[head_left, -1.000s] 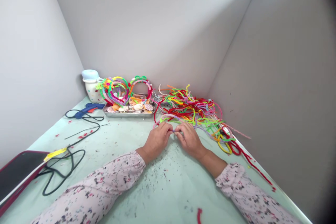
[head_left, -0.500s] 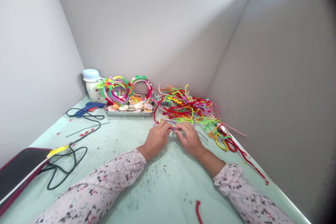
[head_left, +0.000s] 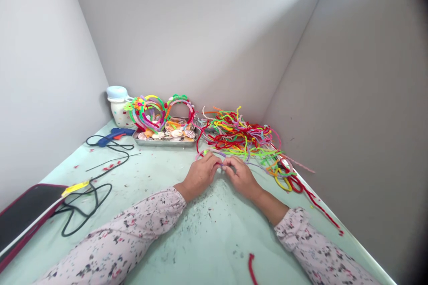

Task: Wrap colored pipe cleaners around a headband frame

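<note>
My left hand [head_left: 203, 171] and my right hand [head_left: 239, 174] meet fingertip to fingertip over the middle of the table. Both pinch a purple pipe cleaner [head_left: 257, 164], whose loose end trails out to the right of my right hand. Just behind my hands curves a pink and purple wrapped band [head_left: 214, 151], partly hidden by my fingers. How the purple strand is joined to the band I cannot make out. A tangled heap of coloured pipe cleaners [head_left: 237, 133] lies beyond my hands.
At the back, a metal tray [head_left: 163, 143] holds seashells and several wrapped headbands [head_left: 147, 113]. A lidded white cup [head_left: 119, 109] and a blue glue gun [head_left: 115, 136] with a black cord [head_left: 96, 205] are left. A dark tablet-like object [head_left: 30, 209] lies front left, a red pipe cleaner [head_left: 251, 269] in front.
The loose purple end right of my right hand has swung up and now reaches toward the heap. My hands stay pinched together in nearly the same spot. The view has shifted slightly.
</note>
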`<state>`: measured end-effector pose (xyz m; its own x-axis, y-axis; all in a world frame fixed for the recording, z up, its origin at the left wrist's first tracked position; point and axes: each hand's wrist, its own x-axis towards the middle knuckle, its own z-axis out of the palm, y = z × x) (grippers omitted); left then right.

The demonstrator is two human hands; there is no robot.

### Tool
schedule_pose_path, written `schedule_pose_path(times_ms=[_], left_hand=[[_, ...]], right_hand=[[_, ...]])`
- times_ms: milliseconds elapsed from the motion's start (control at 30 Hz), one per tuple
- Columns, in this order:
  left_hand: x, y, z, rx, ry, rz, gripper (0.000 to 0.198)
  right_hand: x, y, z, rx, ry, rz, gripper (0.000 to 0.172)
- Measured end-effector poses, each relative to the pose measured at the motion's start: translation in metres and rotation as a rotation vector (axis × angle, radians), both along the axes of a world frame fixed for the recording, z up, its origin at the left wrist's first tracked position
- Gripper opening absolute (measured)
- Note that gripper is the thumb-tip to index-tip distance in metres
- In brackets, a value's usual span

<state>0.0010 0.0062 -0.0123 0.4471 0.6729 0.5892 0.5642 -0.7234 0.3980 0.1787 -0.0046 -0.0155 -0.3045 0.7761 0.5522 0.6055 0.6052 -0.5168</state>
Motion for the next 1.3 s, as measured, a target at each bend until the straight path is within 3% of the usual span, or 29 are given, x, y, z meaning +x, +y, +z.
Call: schedule_pose_path(times_ms=[267,667,1000,1300], left_hand=[[-0.0003,-0.0006,0.0009,0.0,0.01,-0.002,0.017],[0.0,-0.0004,0.0012,0.017,-0.01,-0.008,0.017],[0.0004,-0.0024,0.0053,-0.004,0.045,-0.014,0.019],[-0.0001,-0.0022,0.0031,-0.041,-0.006,-0.031,0.022]], right_hand=[[-0.0004,0.0005,-0.0029,-0.014,0.003,-0.004,0.008],[0.0006,-0.0021,0.0067,-0.083,0.124,0.025,0.016],[0.0035,0.0005,-0.0001,-0.193,0.141,0.071,0.018],[0.0029,0.0017,0.001,-0.12,0.126,0.037,0.015]])
